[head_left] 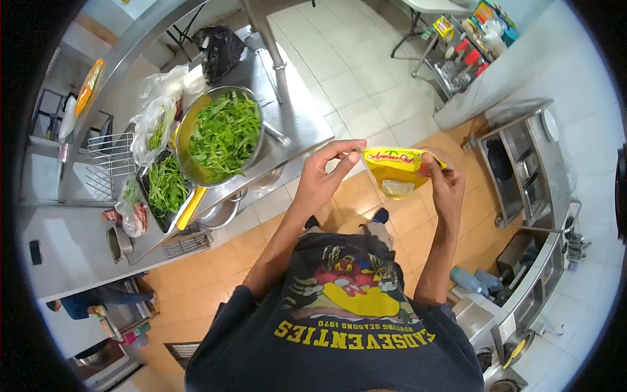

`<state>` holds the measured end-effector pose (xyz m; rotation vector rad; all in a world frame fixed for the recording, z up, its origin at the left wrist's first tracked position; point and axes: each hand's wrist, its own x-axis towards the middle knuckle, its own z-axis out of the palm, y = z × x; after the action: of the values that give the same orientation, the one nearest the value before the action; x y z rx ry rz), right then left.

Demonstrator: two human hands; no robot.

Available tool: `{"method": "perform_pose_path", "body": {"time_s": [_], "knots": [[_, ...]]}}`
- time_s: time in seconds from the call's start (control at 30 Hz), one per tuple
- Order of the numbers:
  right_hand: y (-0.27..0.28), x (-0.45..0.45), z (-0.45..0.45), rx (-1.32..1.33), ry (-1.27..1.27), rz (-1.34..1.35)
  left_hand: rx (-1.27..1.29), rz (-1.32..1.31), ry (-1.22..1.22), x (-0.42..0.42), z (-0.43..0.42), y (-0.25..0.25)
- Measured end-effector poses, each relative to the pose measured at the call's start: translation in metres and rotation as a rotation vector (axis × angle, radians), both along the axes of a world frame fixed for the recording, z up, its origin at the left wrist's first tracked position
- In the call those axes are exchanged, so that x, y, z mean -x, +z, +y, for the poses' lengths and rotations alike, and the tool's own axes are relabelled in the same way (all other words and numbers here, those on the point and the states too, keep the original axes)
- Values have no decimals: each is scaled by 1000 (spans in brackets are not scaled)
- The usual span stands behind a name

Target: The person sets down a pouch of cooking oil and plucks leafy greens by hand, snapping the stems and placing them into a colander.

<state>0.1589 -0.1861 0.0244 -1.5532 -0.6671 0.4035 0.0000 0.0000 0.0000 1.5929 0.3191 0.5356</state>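
Between my two hands a clear and yellow plastic pouch of golden, oil-like liquid [396, 171] hangs in the air in front of my shirt. My left hand [326, 171] pinches its top left corner with thumb and forefinger. At its right edge, my right hand [446, 186] grips the other corner, with the thumb over a red patch on the label. To the left, a large round metal pan [259, 145] heaped with cut green leaves [222, 134] stands on the steel table [307, 121]. Its yellow handle [191, 208] points toward me.
More leafy greens [166, 186] lie in a dark tray beside the pan. Plastic bags [153, 124] and a black bag [221, 53] sit behind. A steel post [261, 32] rises from the table. Steel sinks [522, 166] and stoves line the right; another person [98, 300] is at lower left.
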Motion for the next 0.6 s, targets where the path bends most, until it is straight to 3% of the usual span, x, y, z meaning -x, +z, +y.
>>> {"method": "perform_pose_path", "body": {"time_s": [0.07, 0.1, 0.33, 0.43, 0.6], "knots": [[6, -19, 0, 1, 2, -63, -57, 34, 9, -18, -2, 1], [8, 38, 46, -7, 5, -49, -46, 28, 31, 39, 42, 7], [17, 53, 118, -60, 8, -59, -7, -1, 48, 54, 89, 14], [17, 56, 150, -72, -4, -44, -120, -7, 195, 62, 110, 10], [11, 55, 198, -85, 21, -39, 29, 16, 157, 82, 147, 8]]}}
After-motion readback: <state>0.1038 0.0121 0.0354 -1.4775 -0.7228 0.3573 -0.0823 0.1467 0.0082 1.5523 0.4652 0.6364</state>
